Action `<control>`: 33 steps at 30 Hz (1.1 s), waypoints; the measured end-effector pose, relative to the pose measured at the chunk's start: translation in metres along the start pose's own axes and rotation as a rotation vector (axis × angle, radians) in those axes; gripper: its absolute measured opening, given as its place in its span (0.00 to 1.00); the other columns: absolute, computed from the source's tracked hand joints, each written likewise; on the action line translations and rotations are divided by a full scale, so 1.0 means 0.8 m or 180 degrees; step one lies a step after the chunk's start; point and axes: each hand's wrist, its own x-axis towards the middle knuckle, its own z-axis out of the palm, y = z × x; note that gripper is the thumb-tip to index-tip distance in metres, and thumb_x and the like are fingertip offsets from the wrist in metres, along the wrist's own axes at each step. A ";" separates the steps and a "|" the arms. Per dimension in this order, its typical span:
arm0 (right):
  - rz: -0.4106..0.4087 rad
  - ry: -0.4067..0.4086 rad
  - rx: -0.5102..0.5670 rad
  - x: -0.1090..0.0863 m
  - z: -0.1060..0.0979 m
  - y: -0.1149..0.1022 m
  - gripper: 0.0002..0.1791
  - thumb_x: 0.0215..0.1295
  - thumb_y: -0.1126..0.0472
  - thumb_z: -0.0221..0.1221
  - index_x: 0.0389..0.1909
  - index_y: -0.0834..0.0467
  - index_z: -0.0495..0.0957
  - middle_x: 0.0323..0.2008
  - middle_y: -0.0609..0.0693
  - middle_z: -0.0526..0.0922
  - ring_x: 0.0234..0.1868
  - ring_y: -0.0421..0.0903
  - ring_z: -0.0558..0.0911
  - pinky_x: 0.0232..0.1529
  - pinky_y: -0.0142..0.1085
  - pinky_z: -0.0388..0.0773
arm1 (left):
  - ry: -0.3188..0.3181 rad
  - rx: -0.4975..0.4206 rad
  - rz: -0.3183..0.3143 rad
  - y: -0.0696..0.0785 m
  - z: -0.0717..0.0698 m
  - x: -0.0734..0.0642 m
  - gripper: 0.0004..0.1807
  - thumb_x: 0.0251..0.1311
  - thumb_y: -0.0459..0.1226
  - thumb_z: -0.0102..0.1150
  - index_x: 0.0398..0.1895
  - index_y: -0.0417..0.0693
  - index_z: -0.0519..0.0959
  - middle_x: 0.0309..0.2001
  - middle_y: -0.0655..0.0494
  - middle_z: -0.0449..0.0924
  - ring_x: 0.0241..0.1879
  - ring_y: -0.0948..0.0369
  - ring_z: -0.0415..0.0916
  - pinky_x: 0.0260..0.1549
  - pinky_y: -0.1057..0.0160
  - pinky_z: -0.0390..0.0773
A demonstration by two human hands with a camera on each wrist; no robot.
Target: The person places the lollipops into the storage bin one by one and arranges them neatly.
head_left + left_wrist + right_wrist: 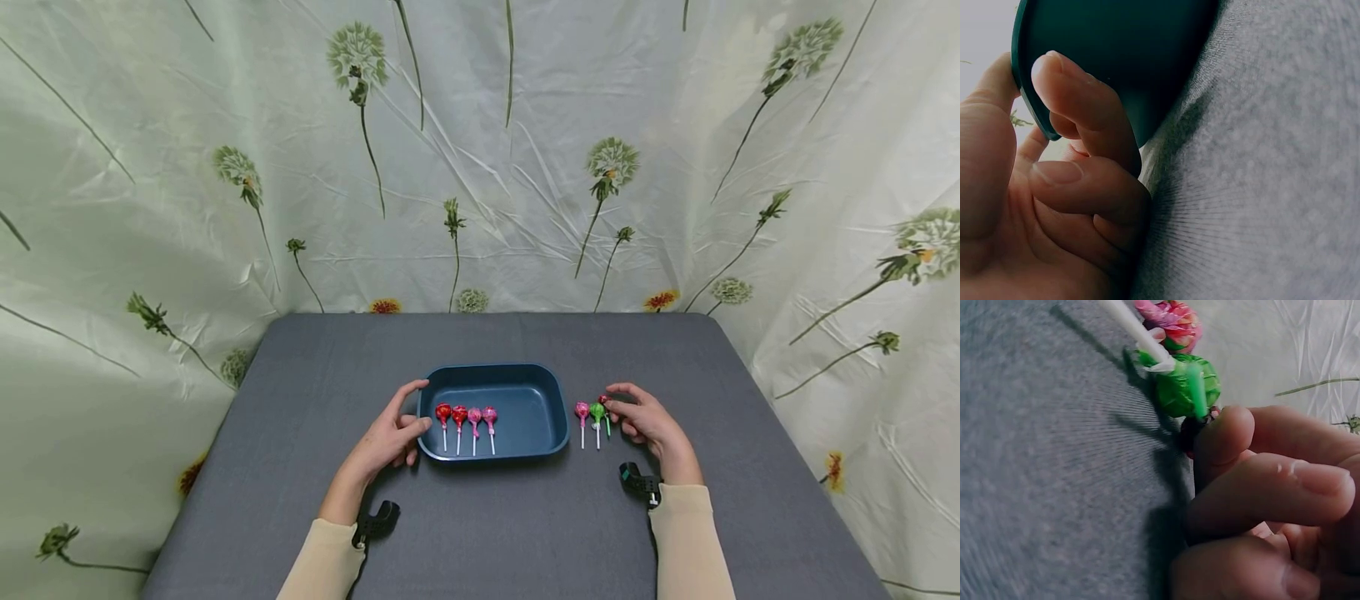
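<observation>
My left hand [386, 433] grips the left end of a dark blue tray [558, 408], thumb and index finger at its rim. In the left wrist view the tray [1129, 44] rises beyond the curled fingers. Inside it lie two red lollipops [459, 413] and two pink ones [490, 414] in a row, sticks toward me. Right of the tray, my right hand [651, 423] pinches a dark red lollipop [1191, 432] with a green stick, its head partly hidden by the fingertips. Close beside it are a green lollipop [597, 411] and a pink one [582, 409], both with white sticks.
The table has a grey cloth cover [495, 533]. A pale curtain [480, 167] printed with dandelions hangs behind and at both sides. Black wrist cameras [378, 521] are strapped at both sleeves.
</observation>
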 end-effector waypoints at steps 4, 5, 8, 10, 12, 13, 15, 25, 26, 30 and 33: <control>-0.0011 -0.0027 0.0003 0.001 0.002 0.003 0.25 0.81 0.58 0.56 0.72 0.61 0.66 0.25 0.39 0.77 0.16 0.33 0.66 0.19 0.30 0.61 | -0.0010 -0.0009 0.0008 0.000 0.000 0.000 0.37 0.77 0.41 0.60 0.81 0.73 0.55 0.24 0.49 0.79 0.15 0.57 0.73 0.15 0.64 0.69; -0.0004 -0.0022 0.0016 0.002 0.002 0.003 0.25 0.81 0.58 0.56 0.72 0.61 0.66 0.25 0.39 0.77 0.16 0.33 0.65 0.19 0.30 0.61 | -0.0013 -0.0015 0.0013 0.000 0.000 0.000 0.37 0.77 0.41 0.60 0.81 0.73 0.55 0.24 0.49 0.79 0.15 0.58 0.73 0.15 0.64 0.69; -0.0006 -0.0049 0.0009 0.001 0.004 0.003 0.26 0.80 0.58 0.56 0.72 0.62 0.66 0.25 0.40 0.77 0.16 0.34 0.65 0.19 0.30 0.60 | -0.0021 -0.0021 0.0025 0.001 0.000 -0.001 0.37 0.77 0.41 0.60 0.81 0.72 0.55 0.24 0.49 0.79 0.15 0.58 0.73 0.15 0.64 0.69; 0.0027 -0.0029 0.0012 0.002 0.005 0.002 0.25 0.80 0.58 0.57 0.72 0.62 0.66 0.25 0.40 0.78 0.16 0.34 0.65 0.19 0.30 0.60 | -0.0022 -0.0019 0.0026 0.001 0.000 -0.001 0.37 0.77 0.41 0.60 0.81 0.72 0.55 0.24 0.49 0.79 0.15 0.58 0.73 0.15 0.64 0.69; 0.0046 -0.0027 -0.0017 0.002 0.005 0.002 0.25 0.80 0.58 0.57 0.72 0.62 0.67 0.24 0.40 0.78 0.16 0.34 0.65 0.19 0.30 0.60 | -0.0018 -0.0016 0.0019 0.001 0.000 -0.001 0.37 0.77 0.41 0.60 0.81 0.72 0.55 0.24 0.49 0.79 0.15 0.58 0.73 0.15 0.64 0.69; 0.0052 -0.0024 -0.0043 0.001 0.006 0.001 0.26 0.80 0.58 0.57 0.72 0.62 0.67 0.24 0.40 0.78 0.16 0.34 0.65 0.20 0.30 0.60 | -0.0014 -0.0013 0.0012 0.001 0.000 0.000 0.37 0.77 0.41 0.60 0.81 0.73 0.55 0.24 0.49 0.79 0.15 0.58 0.73 0.15 0.64 0.69; 0.0105 0.0022 -0.0073 0.002 0.007 0.000 0.26 0.79 0.58 0.58 0.72 0.61 0.68 0.24 0.40 0.78 0.16 0.34 0.66 0.20 0.30 0.60 | -0.0006 -0.0012 -0.0004 0.001 0.000 0.000 0.37 0.77 0.42 0.60 0.81 0.73 0.55 0.24 0.50 0.79 0.15 0.58 0.73 0.15 0.64 0.69; 0.0173 0.0100 -0.0199 0.001 0.010 -0.002 0.25 0.77 0.57 0.60 0.70 0.62 0.72 0.24 0.40 0.78 0.17 0.35 0.66 0.21 0.30 0.62 | 0.0012 -0.0027 -0.0045 -0.001 0.001 0.000 0.37 0.75 0.43 0.62 0.80 0.73 0.55 0.24 0.49 0.79 0.15 0.57 0.73 0.15 0.63 0.70; 0.0162 0.0104 -0.0189 0.001 0.010 -0.002 0.25 0.77 0.57 0.60 0.70 0.63 0.72 0.24 0.40 0.78 0.17 0.35 0.66 0.21 0.30 0.62 | 0.0014 -0.0025 -0.0044 -0.001 0.001 0.000 0.37 0.75 0.43 0.62 0.80 0.73 0.55 0.24 0.49 0.79 0.15 0.57 0.73 0.15 0.63 0.70; 0.0125 0.0136 -0.0150 -0.001 0.010 -0.002 0.25 0.78 0.57 0.60 0.69 0.63 0.72 0.24 0.40 0.78 0.17 0.35 0.66 0.21 0.30 0.63 | 0.0019 -0.0014 -0.0034 -0.001 0.001 0.000 0.38 0.75 0.43 0.62 0.80 0.73 0.55 0.24 0.49 0.79 0.15 0.57 0.74 0.15 0.63 0.70; 0.0108 0.0171 -0.0116 -0.001 0.011 -0.001 0.24 0.78 0.57 0.60 0.69 0.63 0.73 0.24 0.40 0.78 0.17 0.35 0.67 0.21 0.30 0.63 | 0.0023 -0.0015 -0.0021 -0.002 0.001 0.000 0.38 0.75 0.43 0.62 0.80 0.73 0.55 0.24 0.49 0.79 0.15 0.57 0.74 0.15 0.63 0.70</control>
